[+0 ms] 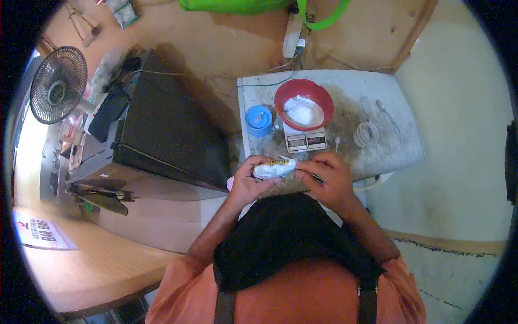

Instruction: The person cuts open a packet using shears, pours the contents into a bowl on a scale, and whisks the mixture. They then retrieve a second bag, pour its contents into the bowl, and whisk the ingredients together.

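A small plastic packet, white and bluish with yellow and black print, lies across my left hand, whose fingers and thumb wrap its left end. At the packet's right end the fingers of my right hand pinch its edge. Just beyond the hands stands a white kitchen scale with a dark display panel. On it rests a red bowl with white powder inside. A blue-lidded container is left of the bowl. What the packet holds is hidden.
The stained white table carries a small white spoon, a clear round container and more spoons on the right. A black-sided cabinet stands left, with a fan beside it. A cable crosses the table's back edge.
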Motion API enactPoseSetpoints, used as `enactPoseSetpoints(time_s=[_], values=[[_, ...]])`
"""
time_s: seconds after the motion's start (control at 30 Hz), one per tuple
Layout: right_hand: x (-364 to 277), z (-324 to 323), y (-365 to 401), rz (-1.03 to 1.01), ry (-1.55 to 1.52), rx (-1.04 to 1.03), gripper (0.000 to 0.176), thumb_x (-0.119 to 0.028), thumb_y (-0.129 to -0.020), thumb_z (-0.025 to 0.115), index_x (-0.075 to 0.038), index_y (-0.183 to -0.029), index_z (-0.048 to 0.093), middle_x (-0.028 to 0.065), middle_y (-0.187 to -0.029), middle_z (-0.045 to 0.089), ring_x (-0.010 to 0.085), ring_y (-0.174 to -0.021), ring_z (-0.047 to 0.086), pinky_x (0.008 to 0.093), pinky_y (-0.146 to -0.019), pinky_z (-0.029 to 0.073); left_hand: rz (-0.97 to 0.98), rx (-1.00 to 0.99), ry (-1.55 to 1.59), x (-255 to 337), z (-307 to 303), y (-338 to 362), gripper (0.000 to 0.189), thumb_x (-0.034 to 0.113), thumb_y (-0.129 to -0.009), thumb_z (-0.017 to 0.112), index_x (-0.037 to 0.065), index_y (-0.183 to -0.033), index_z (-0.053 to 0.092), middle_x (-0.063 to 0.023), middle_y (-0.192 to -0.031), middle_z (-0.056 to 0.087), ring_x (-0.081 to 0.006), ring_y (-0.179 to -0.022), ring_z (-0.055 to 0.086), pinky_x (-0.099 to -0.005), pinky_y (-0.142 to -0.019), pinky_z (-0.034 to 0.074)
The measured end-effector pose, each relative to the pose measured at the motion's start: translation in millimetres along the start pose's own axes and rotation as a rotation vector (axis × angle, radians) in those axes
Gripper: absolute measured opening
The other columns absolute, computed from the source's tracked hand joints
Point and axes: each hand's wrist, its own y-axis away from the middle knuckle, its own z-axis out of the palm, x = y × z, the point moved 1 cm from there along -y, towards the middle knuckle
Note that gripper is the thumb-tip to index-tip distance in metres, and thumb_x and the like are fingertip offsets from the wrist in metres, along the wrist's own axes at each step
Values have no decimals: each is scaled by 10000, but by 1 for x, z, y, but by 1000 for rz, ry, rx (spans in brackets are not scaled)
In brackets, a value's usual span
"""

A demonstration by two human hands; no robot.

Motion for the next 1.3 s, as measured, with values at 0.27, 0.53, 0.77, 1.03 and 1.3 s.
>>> enactPoseSetpoints(time_s=[0.27,0.53,0.77,1.03,1.3], values=[[-17,0,-7,-314,99,19,213,-103,-654,789,-110,-841,688,37,-759,569,217,-680,561,347,-572,447,303,-61,-111,7,8,1,502,-48,-700,729,30,-1135,491,-133,-1114,584,-217,-1060,576,-332,-899,476],[-16,12,2,-196,75,-123,151,-142,-750,707,-99,-887,664,70,-867,607,270,-768,617,391,-642,519,296,15,-182,14,15,7,430,14,-719,747,33,-1091,532,-142,-1029,605,-224,-982,598,-332,-843,486],[-28,7,8,-191,32,-205,140,-114,-773,691,-86,-905,654,96,-945,596,285,-799,623,377,-666,530,393,-200,-409,62,14,9,492,160,-767,751,7,-1187,545,-154,-1066,617,-307,-1017,596,-359,-876,466],[-43,1,7,-235,8,-111,174,-3,-701,720,-87,-846,676,76,-857,581,232,-745,594,325,-640,496,203,-265,213,75,19,11,380,261,-861,669,14,-1129,561,-132,-1158,589,-218,-1103,545,-347,-935,424],[-48,-6,4,-306,-49,-129,146,-4,-706,722,-92,-814,677,65,-841,578,226,-740,590,323,-640,490,-159,-581,-267,125,4,-32,236,255,-927,596,28,-919,659,15,-709,619,-55,-660,542,-257,-586,466]])
